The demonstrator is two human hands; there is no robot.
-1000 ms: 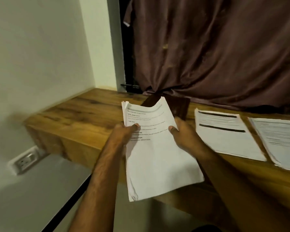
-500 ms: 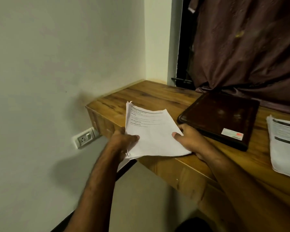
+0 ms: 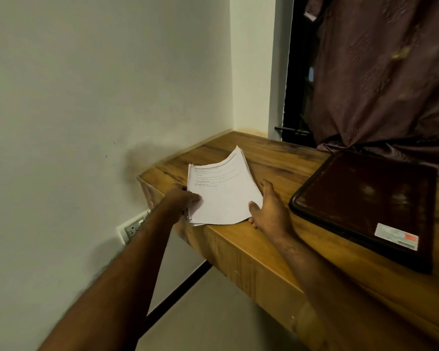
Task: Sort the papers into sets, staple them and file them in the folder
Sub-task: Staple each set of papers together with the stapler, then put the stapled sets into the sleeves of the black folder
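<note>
1. The wooden worktop runs along the wall to a corner at its left end.
2. A dark folder lies flat right of the papers.
3. The papers lie at the worktop's left front corner, far edge curled up.
4. The left hand pinches their left edge, thumb on top.
5. The right hand rests at their right edge, fingers fairly straight.
</note>
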